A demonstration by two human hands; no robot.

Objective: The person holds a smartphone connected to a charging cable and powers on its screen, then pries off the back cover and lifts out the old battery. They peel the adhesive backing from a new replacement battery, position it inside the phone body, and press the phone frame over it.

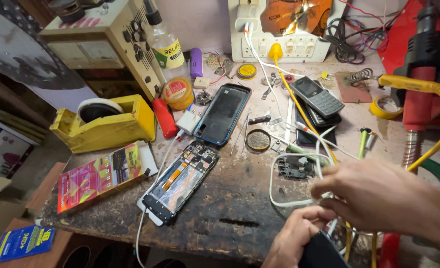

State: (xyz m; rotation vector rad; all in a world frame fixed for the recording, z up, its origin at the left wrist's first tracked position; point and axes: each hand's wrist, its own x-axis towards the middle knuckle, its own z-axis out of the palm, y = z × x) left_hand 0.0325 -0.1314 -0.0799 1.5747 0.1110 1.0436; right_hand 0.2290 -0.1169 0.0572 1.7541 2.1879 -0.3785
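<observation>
Down at the near edge the left hand has its grip wrapped round a dark slab, mostly cut off by the frame so can't tell what it is. Right hand sits just above it, fingers curled and pinching a white cable that loops out over the worktop. A small circuit board lies just past that loop. To the left there's an opened phone with its insides showing, plugged into another white lead, and a colourful box beside it. Further back: a blue-edged phone shell, a keypad phone stacked on others, a yellow tape dispenser, and a switchboard at the wall. Red heat gun far right.
</observation>
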